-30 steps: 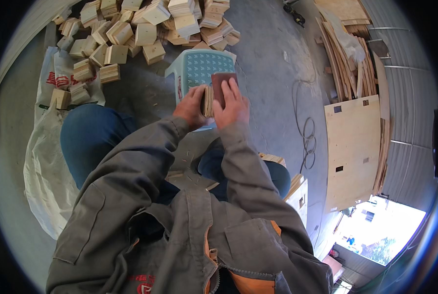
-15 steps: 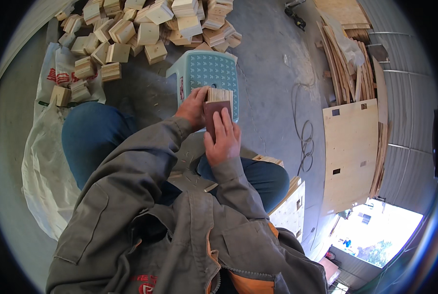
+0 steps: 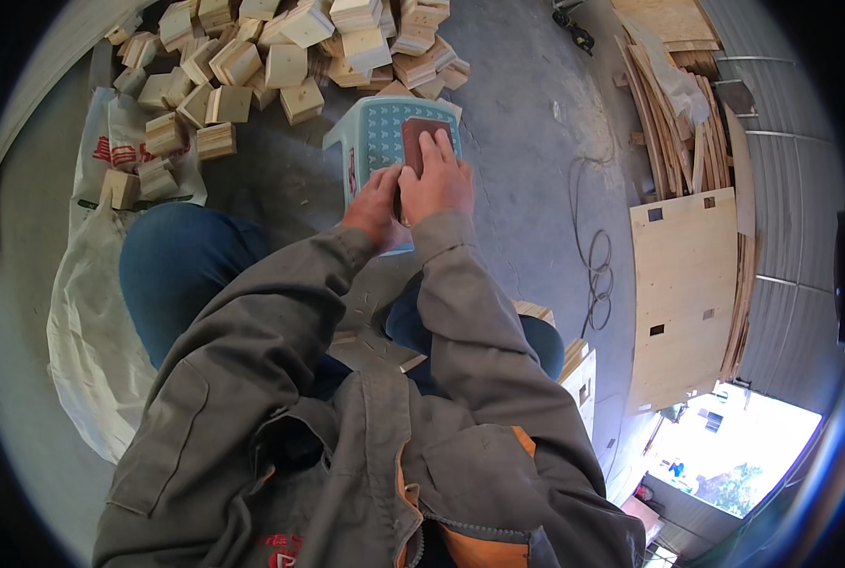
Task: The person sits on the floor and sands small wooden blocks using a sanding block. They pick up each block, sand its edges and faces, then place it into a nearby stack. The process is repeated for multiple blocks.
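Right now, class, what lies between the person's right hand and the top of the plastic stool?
In the head view, a brown sanding pad lies under the right hand, on the pale blue stool.
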